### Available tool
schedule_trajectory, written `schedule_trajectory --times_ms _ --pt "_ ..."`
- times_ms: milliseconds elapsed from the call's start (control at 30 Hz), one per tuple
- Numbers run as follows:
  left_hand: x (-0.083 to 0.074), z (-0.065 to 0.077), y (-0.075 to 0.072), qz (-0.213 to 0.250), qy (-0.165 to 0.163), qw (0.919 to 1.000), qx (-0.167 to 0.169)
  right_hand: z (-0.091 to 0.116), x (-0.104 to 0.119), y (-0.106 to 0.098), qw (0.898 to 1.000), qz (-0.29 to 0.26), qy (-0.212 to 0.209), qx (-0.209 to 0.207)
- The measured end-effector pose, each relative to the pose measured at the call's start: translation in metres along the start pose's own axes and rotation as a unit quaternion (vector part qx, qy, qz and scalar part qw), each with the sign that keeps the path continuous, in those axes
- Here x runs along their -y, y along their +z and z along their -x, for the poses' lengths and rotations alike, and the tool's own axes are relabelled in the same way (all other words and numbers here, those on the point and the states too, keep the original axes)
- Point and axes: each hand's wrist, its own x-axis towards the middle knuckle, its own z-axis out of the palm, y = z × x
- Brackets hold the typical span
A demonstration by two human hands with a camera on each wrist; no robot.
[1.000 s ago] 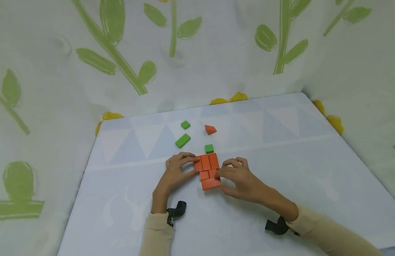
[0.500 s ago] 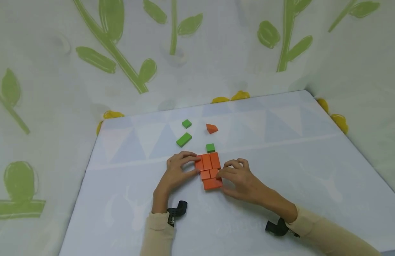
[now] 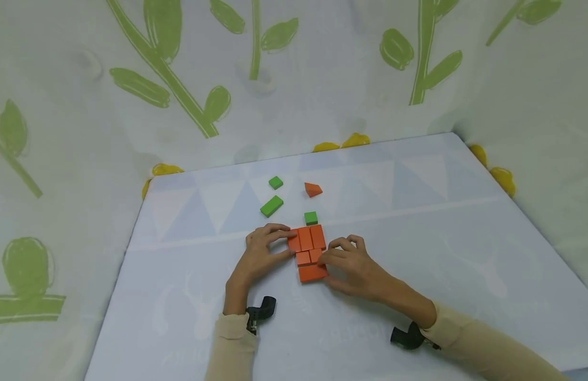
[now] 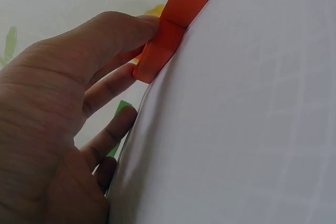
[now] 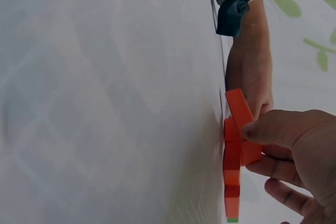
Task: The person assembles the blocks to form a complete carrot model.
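Observation:
Several orange blocks lie together on the table in the head view. My left hand point(image 3: 260, 253) holds the leftmost orange block point(image 3: 294, 242) of the far row between thumb and fingers. The thumb lies against one end of this orange block point(image 4: 159, 51) in the left wrist view. My right hand point(image 3: 353, 269) pinches the right end of the long orange block point(image 3: 311, 273) on the near side. This long block point(image 5: 239, 108) is tilted against the others in the right wrist view. Two small orange blocks point(image 3: 303, 258) sit between the far row and the long one.
A green block point(image 3: 310, 218) lies just beyond the orange group. Farther back are a long green block point(image 3: 272, 206), a small green one point(image 3: 276, 182) and an orange wedge-shaped piece point(image 3: 313, 189). Leaf-patterned cloth point(image 3: 322, 90) rises behind the pale table point(image 3: 189, 307).
Both hands keep their holds in nearly the same places. The near long block has shifted very slightly toward the person; the loose pieces have not moved on the table.

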Motion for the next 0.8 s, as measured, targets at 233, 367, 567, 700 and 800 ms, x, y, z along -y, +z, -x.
schedule_trajectory --times_ms 233,367,567,700,800 --pt "-0.0005 0.0004 0.0 0.001 0.007 1.0 -0.004 -0.001 0.0028 0.0015 1.0 0.012 -0.003 0.0" --pt "-0.0011 0.0001 -0.0004 0.006 0.011 0.9999 -0.01 -0.0013 0.0018 0.0023 1.0 0.019 -0.002 0.001" --pt "-0.0014 -0.0011 -0.0005 0.011 -0.003 0.9999 -0.006 -0.0004 0.0007 0.0039 1.0 0.022 0.001 -0.001" --pt "-0.0017 -0.0016 -0.0013 0.011 -0.017 0.9998 0.001 0.0 0.0003 0.0047 1.0 0.023 -0.001 -0.003" --pt "-0.0017 -0.0017 -0.0017 0.01 -0.02 0.9997 0.003 0.0001 -0.0003 0.0051 1.0 0.024 -0.001 -0.002"
